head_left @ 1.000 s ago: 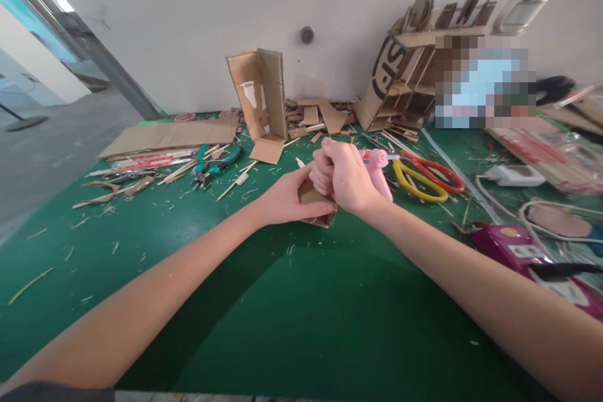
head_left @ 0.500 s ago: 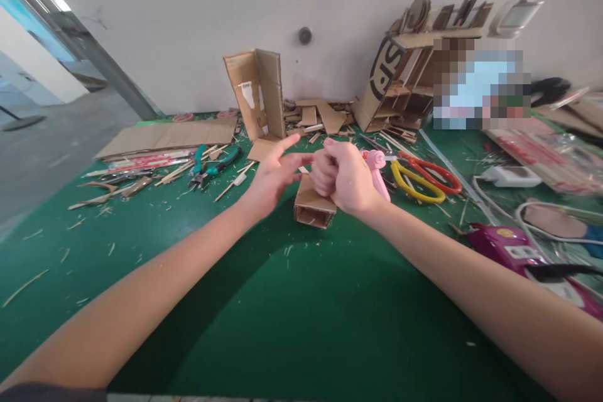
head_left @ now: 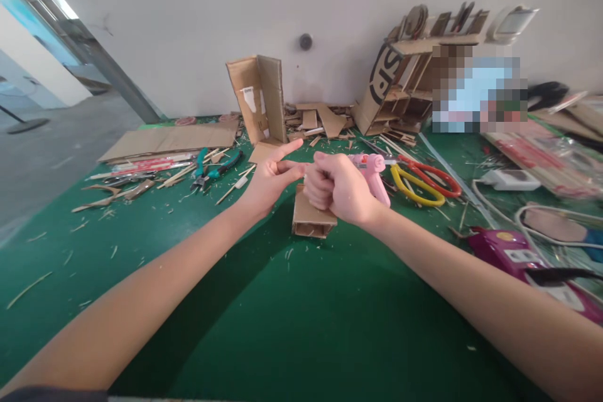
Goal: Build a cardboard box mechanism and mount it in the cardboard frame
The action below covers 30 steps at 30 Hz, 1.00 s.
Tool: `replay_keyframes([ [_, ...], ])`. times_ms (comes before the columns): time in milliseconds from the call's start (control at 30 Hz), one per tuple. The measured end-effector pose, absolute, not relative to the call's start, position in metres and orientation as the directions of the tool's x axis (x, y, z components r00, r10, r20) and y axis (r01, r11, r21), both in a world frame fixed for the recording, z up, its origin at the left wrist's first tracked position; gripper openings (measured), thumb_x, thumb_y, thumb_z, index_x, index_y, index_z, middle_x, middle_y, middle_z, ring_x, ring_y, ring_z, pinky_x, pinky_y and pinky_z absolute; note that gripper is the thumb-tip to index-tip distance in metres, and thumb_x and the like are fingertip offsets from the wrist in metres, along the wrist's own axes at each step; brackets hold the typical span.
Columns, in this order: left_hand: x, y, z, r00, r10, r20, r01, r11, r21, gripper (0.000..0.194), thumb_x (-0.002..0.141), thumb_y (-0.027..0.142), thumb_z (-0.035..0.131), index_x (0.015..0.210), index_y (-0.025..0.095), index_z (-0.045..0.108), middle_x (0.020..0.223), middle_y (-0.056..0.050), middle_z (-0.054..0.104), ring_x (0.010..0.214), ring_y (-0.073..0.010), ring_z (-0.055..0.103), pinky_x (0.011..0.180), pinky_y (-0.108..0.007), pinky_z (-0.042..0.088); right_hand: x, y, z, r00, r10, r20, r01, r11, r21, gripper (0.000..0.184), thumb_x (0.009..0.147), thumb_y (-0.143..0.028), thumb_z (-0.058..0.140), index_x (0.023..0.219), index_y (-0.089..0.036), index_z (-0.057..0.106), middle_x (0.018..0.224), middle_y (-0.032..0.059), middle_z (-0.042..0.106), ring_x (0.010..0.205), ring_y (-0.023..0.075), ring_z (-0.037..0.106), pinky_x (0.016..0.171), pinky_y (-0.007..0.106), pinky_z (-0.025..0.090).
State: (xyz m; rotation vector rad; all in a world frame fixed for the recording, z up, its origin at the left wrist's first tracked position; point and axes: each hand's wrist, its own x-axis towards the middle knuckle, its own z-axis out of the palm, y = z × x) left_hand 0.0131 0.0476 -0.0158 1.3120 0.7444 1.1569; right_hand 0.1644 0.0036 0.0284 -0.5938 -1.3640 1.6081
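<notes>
My left hand [head_left: 276, 177] is at the middle of the green table, index finger stretched out. Its thumb and another finger come together at the tips against my right hand; anything pinched there is too small to make out. My right hand [head_left: 336, 185] is curled into a fist, thumb on top, and what it may hold is hidden. Just below the fist a small open-ended cardboard box [head_left: 311, 213] lies on the table, partly covered by the fingers. Behind my right hand stands a pink glue gun [head_left: 377, 169], partly hidden.
Scissors with yellow and red handles [head_left: 419, 185] lie right of the glue gun. Teal-handled pliers [head_left: 207, 169] and wooden sticks lie left. Behind stand a folded cardboard piece [head_left: 271, 97] and a cardboard shelf [head_left: 377, 88]. A purple power strip [head_left: 494, 242] with cables sits right.
My right fist has shifted slightly down and left, and my left thumb and finger have drawn together. The whole view has tilted a little; the box stays under the fist.
</notes>
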Motion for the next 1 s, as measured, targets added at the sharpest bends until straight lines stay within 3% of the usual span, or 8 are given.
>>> replay_keyframes([
  [300,0.016,0.039,-0.007,0.439,0.877,0.196,0.082,-0.257,0.963,0.061,0.077,0.026,0.071,0.137,0.021,0.056,0.078,0.002,0.071,0.065,-0.0103,0.058,0.058,-0.022,0.043,0.160,0.002,0.029,-0.494,0.855,0.159,-0.345,-0.024,-0.938,0.044,0.088,-0.029,0.039,0.047,-0.023,0.025,0.042,-0.0074,0.019,0.039,0.0064,0.015,0.038,0.022,0.013],
  [533,0.012,0.043,-0.012,0.392,0.906,0.160,-0.038,-0.158,0.987,0.071,0.075,0.030,0.076,0.140,0.016,0.050,0.093,-0.005,0.076,0.077,-0.0141,0.067,0.070,-0.025,0.050,0.164,0.002,0.030,-0.503,0.850,0.155,-0.357,-0.040,-0.933,0.042,0.085,-0.027,0.041,0.047,-0.023,0.025,0.043,-0.0070,0.019,0.039,0.0069,0.017,0.038,0.023,0.013],
  [667,0.011,0.048,-0.014,0.290,0.950,0.119,-0.187,-0.066,0.980,0.067,0.080,0.024,0.068,0.142,0.014,0.045,0.103,-0.009,0.076,0.095,-0.0182,0.071,0.087,-0.031,0.052,0.166,0.002,0.031,-0.486,0.860,0.155,-0.374,-0.044,-0.926,0.042,0.085,-0.030,0.042,0.047,-0.022,0.026,0.043,-0.0069,0.020,0.039,0.0072,0.017,0.038,0.023,0.013],
  [867,0.012,0.052,-0.012,0.210,0.975,0.075,-0.264,-0.017,0.964,0.058,0.083,0.020,0.055,0.139,0.008,0.046,0.098,-0.011,0.077,0.096,-0.0217,0.072,0.096,-0.039,0.051,0.167,0.003,0.031,-0.454,0.879,0.146,-0.422,-0.068,-0.904,0.043,0.084,-0.033,0.042,0.046,-0.023,0.024,0.042,-0.0073,0.018,0.039,0.0073,0.013,0.038,0.023,0.012],
  [933,0.011,0.049,-0.010,0.261,0.958,0.118,-0.228,-0.058,0.972,0.056,0.088,0.027,0.052,0.140,0.010,0.044,0.102,-0.012,0.076,0.101,-0.0232,0.071,0.097,-0.041,0.049,0.169,0.005,0.031,-0.463,0.874,0.148,-0.418,-0.068,-0.906,0.044,0.085,-0.034,0.041,0.046,-0.023,0.024,0.042,-0.0072,0.018,0.039,0.0075,0.013,0.038,0.023,0.012],
  [1000,0.009,0.043,-0.005,0.427,0.882,0.196,-0.123,-0.159,0.980,0.055,0.092,0.040,0.050,0.139,0.014,0.045,0.113,-0.013,0.073,0.108,-0.0258,0.067,0.098,-0.042,0.048,0.172,0.009,0.032,-0.474,0.868,0.147,-0.403,-0.066,-0.913,0.044,0.086,-0.035,0.041,0.046,-0.023,0.025,0.043,-0.0073,0.018,0.039,0.0075,0.014,0.038,0.023,0.013],
])
